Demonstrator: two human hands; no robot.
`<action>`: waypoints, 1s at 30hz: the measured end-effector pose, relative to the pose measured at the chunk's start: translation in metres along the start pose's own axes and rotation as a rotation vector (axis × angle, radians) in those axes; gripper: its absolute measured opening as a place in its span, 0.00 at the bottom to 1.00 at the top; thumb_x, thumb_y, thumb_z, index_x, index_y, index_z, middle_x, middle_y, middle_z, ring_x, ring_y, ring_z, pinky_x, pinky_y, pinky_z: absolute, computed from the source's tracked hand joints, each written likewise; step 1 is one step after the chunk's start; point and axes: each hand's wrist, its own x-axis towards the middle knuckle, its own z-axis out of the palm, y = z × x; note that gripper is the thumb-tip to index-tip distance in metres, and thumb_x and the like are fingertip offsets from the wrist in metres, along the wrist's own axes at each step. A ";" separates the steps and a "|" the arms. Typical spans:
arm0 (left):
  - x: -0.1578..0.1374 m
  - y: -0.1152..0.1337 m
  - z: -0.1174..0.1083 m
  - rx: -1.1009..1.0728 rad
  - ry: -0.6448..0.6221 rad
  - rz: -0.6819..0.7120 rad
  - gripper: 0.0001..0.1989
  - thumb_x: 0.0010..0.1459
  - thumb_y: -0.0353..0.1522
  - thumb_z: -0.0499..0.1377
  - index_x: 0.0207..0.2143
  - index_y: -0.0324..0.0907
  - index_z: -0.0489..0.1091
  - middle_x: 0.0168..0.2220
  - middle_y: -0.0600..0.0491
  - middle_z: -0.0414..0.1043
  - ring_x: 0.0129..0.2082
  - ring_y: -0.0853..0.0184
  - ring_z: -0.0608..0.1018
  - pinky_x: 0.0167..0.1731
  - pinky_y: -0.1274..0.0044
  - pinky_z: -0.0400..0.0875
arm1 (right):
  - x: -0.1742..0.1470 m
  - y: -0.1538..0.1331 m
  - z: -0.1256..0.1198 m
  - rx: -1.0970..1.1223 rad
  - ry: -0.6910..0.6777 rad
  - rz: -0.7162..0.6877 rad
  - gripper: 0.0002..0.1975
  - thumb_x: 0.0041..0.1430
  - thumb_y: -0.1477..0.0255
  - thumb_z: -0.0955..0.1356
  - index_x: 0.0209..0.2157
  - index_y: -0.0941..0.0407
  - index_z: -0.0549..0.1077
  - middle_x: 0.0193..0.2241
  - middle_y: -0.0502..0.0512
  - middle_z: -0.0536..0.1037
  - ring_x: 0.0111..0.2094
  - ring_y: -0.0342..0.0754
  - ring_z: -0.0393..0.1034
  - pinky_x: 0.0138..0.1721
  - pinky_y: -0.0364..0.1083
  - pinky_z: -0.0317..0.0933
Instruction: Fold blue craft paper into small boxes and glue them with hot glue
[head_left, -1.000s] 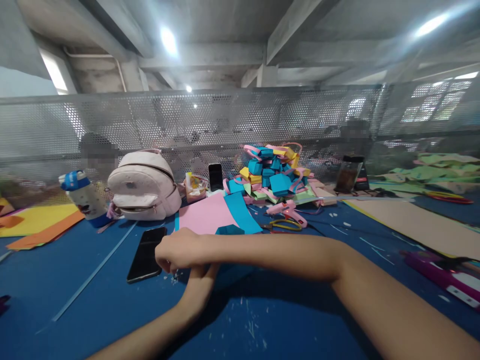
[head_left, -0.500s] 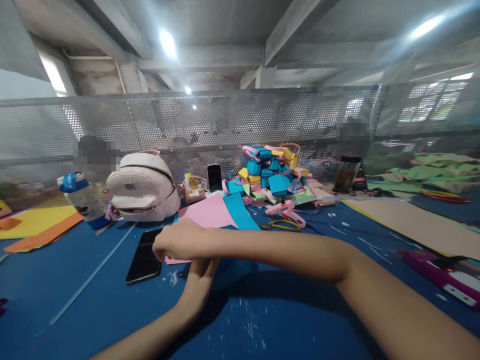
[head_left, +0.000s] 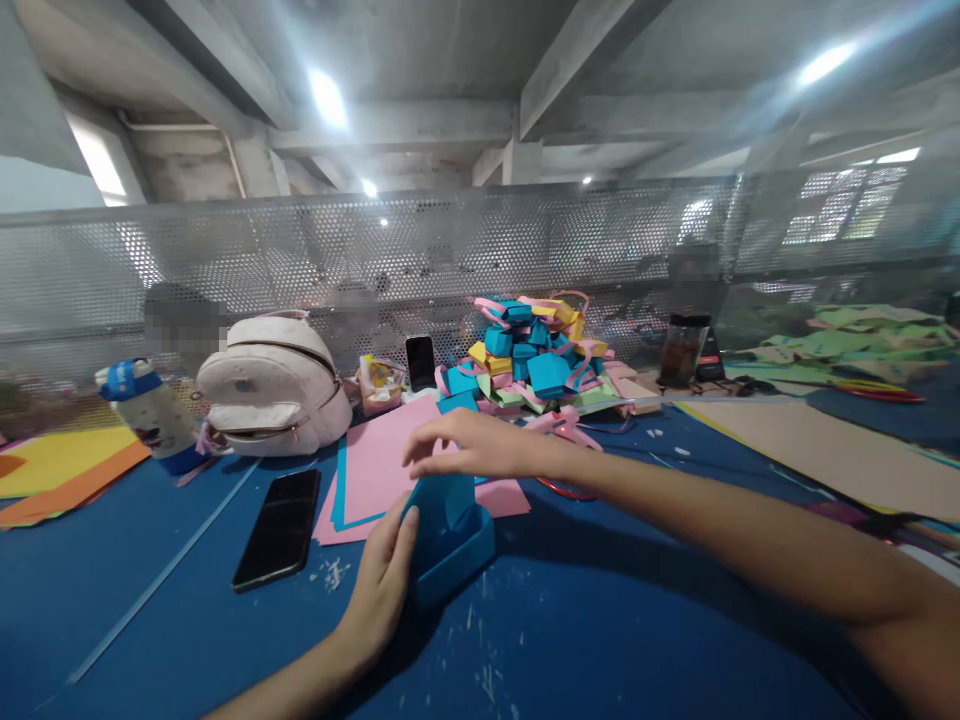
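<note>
My left hand (head_left: 384,575) grips the left side of a blue paper box (head_left: 459,556), thumb on the near side. The box stands on the blue tabletop with a blue flap raised at its back and its inside partly showing. Just above that flap is my right hand (head_left: 476,445), fingers bent and apart, with nothing visible in them; whether a fingertip touches the flap I cannot tell. Behind the box lie stacked pink and blue paper sheets (head_left: 375,465), partly covered by my hands. A pink glue gun (head_left: 568,428) rests beyond my right wrist.
A black phone (head_left: 277,530) lies to the left; another phone (head_left: 420,362) stands upright behind. Folded blue, yellow and pink paper pieces (head_left: 550,373) are heaped at the back. A backpack (head_left: 274,390), a bottle (head_left: 157,425) and a dark jar (head_left: 682,352) stand before a perforated metal screen (head_left: 450,230).
My right hand has moved right and up from near the phone's edge, uncovering the blue box and my left hand. The view has shifted slightly.
</note>
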 end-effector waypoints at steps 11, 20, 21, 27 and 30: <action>0.013 0.019 0.001 0.153 -0.154 0.271 0.19 0.67 0.40 0.52 0.52 0.42 0.75 0.52 0.47 0.76 0.52 0.57 0.76 0.54 0.68 0.68 | -0.040 -0.003 0.010 0.129 0.270 0.004 0.05 0.58 0.80 0.71 0.29 0.59 0.75 0.29 0.48 0.76 0.32 0.42 0.67 0.36 0.41 0.61; 0.024 0.012 -0.001 0.122 -0.044 0.231 0.17 0.66 0.40 0.53 0.53 0.48 0.74 0.54 0.51 0.76 0.57 0.55 0.74 0.59 0.63 0.66 | -0.076 0.025 0.004 0.191 0.566 0.133 0.10 0.58 0.72 0.73 0.42 0.55 0.74 0.38 0.53 0.77 0.39 0.46 0.70 0.40 0.46 0.65; 0.026 0.009 -0.002 0.133 -0.027 0.260 0.18 0.67 0.39 0.52 0.54 0.49 0.73 0.55 0.51 0.75 0.58 0.56 0.73 0.60 0.64 0.65 | -0.082 0.030 0.005 0.208 0.617 0.190 0.10 0.56 0.72 0.74 0.41 0.55 0.74 0.36 0.52 0.77 0.37 0.46 0.71 0.39 0.46 0.65; 0.035 0.000 -0.003 0.211 -0.107 0.428 0.18 0.68 0.33 0.51 0.58 0.52 0.69 0.58 0.54 0.72 0.59 0.59 0.72 0.61 0.68 0.64 | -0.111 0.041 0.015 0.410 0.579 0.346 0.05 0.51 0.76 0.76 0.31 0.56 0.79 0.26 0.50 0.80 0.28 0.45 0.74 0.32 0.44 0.64; 0.037 -0.004 -0.001 0.236 -0.116 0.407 0.19 0.68 0.33 0.50 0.58 0.53 0.69 0.58 0.55 0.72 0.59 0.61 0.72 0.60 0.69 0.64 | -0.114 0.036 0.022 0.423 0.478 0.326 0.06 0.54 0.77 0.74 0.34 0.53 0.81 0.30 0.50 0.83 0.32 0.45 0.76 0.35 0.44 0.66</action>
